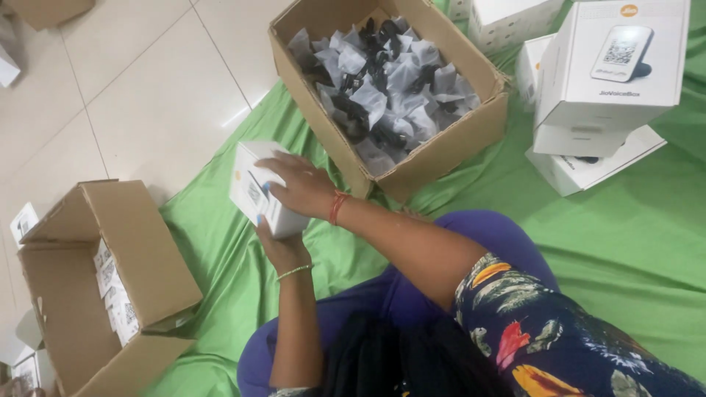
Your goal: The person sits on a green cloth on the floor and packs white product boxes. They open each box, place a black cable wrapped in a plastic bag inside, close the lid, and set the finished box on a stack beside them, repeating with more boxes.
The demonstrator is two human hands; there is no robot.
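Head camera, looking down at a person seated on a green cloth [588, 242] spread over a tiled floor [140, 88].

Nearest: lap in purple trousers, floral sleeve at lower right.

Left hand [283, 250], beaded bracelet at the wrist, cups the small white product box [257, 192] from below, fingers curled up against its underside. Right hand [298, 184], red thread at the wrist, lies over the top and near side of the same box, fingers spread and bent around it. Box is held off the cloth, just left of centre, tilted, printed face toward the left.

Near left: open cardboard carton [95, 294] on the floor, flaps up, a row of like white boxes standing on edge inside.

Farther, centre: larger open cardboard carton [441, 151] on the cloth, filled with small clear-bagged black items [386, 88]. It sits just beyond the held box, not touching it.

Far right: stack of white product boxes [603, 81], some upright, one flat beneath.
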